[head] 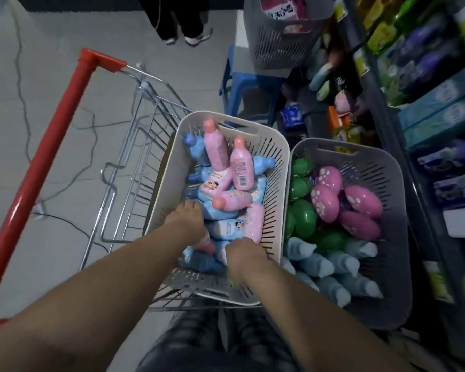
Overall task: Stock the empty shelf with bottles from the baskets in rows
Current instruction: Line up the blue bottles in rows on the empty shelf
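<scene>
A white slotted basket (227, 120) rides in a wire cart and holds several pink bottles (215, 149) and blue bottles (262, 163) lying in a heap. Both my hands are down inside its near end. My left hand (187, 218) lies over the pile, and a pink bottle (207, 245) sticks out under its palm, gripped there. Just to the right, my right hand (243, 253) is curled round a pale blue bottle (220, 255). To the right, a grey basket (392, 183) holds green, pink and light blue bottles.
The cart's red handle (51, 135) runs along the left. Stocked shelves (440, 108) fill the right side. A third grey basket (279, 41) sits on a blue stool (240, 79) ahead. A person's legs (184, 22) stand beyond, and cables (22, 84) trail over the floor.
</scene>
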